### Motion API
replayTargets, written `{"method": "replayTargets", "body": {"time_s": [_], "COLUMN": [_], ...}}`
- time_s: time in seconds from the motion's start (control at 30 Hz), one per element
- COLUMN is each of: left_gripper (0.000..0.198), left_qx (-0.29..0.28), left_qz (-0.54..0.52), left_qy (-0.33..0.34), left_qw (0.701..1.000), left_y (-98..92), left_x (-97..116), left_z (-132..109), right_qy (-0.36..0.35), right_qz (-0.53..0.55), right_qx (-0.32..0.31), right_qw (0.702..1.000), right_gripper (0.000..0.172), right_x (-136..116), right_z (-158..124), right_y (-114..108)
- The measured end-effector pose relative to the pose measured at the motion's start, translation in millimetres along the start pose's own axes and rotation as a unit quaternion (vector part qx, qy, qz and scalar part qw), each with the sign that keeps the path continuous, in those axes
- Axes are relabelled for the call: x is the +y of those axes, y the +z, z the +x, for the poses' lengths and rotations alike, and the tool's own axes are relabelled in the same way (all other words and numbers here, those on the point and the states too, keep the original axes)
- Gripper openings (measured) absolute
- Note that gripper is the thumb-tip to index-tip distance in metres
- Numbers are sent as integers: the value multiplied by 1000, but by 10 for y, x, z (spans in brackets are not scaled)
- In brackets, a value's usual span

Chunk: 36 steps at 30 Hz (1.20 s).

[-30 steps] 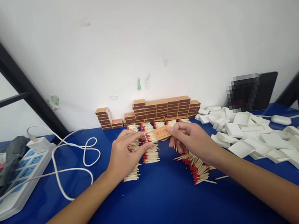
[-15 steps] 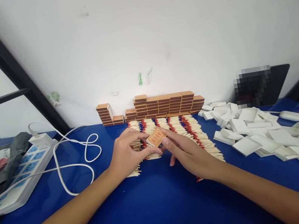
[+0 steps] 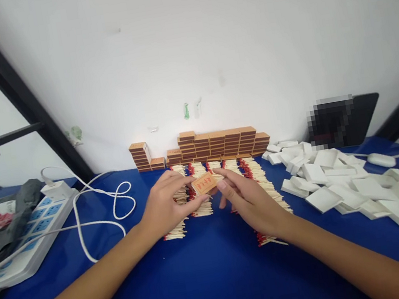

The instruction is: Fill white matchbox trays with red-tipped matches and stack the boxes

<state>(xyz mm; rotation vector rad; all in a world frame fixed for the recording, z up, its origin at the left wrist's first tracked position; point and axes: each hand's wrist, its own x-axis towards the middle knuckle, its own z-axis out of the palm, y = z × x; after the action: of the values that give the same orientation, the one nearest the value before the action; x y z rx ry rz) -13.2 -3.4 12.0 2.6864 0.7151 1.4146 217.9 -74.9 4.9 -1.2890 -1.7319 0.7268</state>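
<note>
Between my two hands is a small matchbox [image 3: 204,184] with an orange-brown top and red writing, held over the match rows. My left hand [image 3: 166,201] grips its left side between thumb and fingers. Thumb and fingertips of my right hand [image 3: 248,197] are closed on its right end. Below and behind lie several rows of red-tipped matches [image 3: 260,172] on the blue table [image 3: 212,270], partly hidden by my hands. Stacked matchboxes [image 3: 217,144] line the wall behind them.
White empty matchbox trays [image 3: 342,181] lie heaped on the right. Behind them a dark tablet-like panel [image 3: 364,116] leans at the wall. To the left are a white power strip [image 3: 41,232], looped white cables [image 3: 78,221] and a grey plastic bag [image 3: 28,203].
The matchbox has turned and shifted slightly left, showing more of its top face. Both hands still hold it. The camera view has moved a little.
</note>
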Motion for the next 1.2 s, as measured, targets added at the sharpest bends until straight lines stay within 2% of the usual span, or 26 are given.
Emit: {"method": "replayTargets", "body": {"time_s": [0.1, 0.2, 0.27, 0.33, 0.47, 0.63, 0.83, 1.2], "left_gripper": [34, 32, 29, 26, 20, 12, 39, 44], "left_qx": [-31, -38, -50, -68, -104, -112, -112, -148], "left_qz": [100, 249, 311, 346, 352, 343, 337, 289], "left_qy": [0, -44, -63, -55, -29, -47, -30, -27], "left_qw": [995, 967, 947, 934, 930, 932, 934, 945], "left_y": [-196, -403, -483, -501, -441, -373, -235, -186], "left_x": [-288, -596, -749, -855, -1002, -1129, -1150, -1206], "left_z": [77, 175, 257, 346, 465, 427, 326, 369], "right_qy": [-42, -81, -101, -121, -146, -155, -171, -158], "right_qz": [-111, -172, -201, -224, -258, -278, -273, -264], "right_qx": [49, 98, 122, 128, 116, 88, 81, 84], "right_qw": [992, 977, 967, 958, 948, 944, 943, 948], "right_gripper": [58, 47, 41, 38, 34, 30, 30, 27], "right_x": [37, 72, 93, 110, 116, 104, 75, 118], "right_z": [78, 154, 183, 192, 179, 164, 126, 149], "right_y": [-115, -226, -264, -267, -211, -159, -142, -139]}}
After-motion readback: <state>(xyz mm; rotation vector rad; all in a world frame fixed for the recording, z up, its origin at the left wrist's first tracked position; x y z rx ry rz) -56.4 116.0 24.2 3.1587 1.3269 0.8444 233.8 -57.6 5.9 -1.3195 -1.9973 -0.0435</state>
